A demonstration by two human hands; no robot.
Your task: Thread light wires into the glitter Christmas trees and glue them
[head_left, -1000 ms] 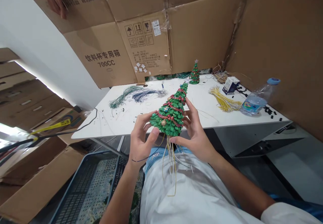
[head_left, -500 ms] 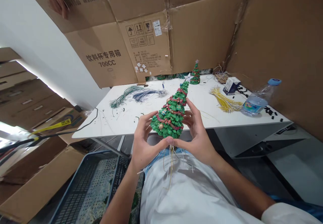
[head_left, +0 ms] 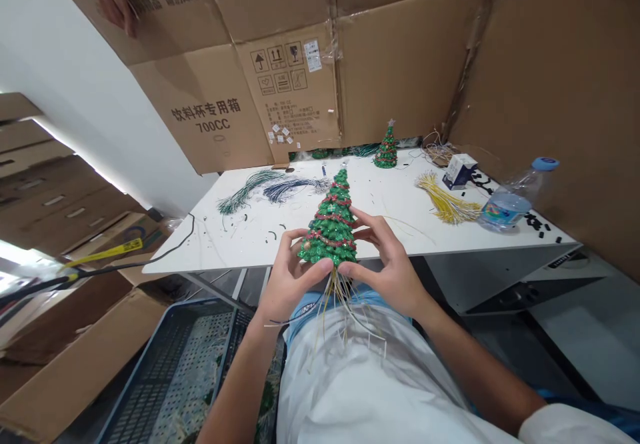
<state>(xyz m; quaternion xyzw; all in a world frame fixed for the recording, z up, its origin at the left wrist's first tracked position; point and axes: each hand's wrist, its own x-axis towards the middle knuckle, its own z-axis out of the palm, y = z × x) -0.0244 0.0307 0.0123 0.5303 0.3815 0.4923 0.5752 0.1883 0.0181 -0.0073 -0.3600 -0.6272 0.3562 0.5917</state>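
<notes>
Between my two hands is a small green Christmas tree ornament point(head_left: 334, 221) with red garlands and a pale star on top. It stands nearly upright over the table's front edge. My left hand point(head_left: 295, 274) wraps its lower left side, thumb at the base. On the lower right, my right hand point(head_left: 384, 264) grips it the same way. Thin white and yellow wires point(head_left: 340, 291) hang from under the base over my lap. A second Christmas tree point(head_left: 386, 147) stands at the back of the white table point(head_left: 250, 234).
Green wires point(head_left: 247, 191) and blue wires point(head_left: 293, 187) lie left on the table. A yellow wire bundle point(head_left: 445, 197), a small box point(head_left: 460, 171) and a water bottle point(head_left: 510, 197) are at right. Cardboard point(head_left: 400, 64) walls the back. A blue crate point(head_left: 175, 364) sits below left; another person's hand point(head_left: 114, 3) holds the cardboard.
The held tree has turned about its axis and come more upright, its star moving left. More of the hanging wires now shows. Both hands keep hold.
</notes>
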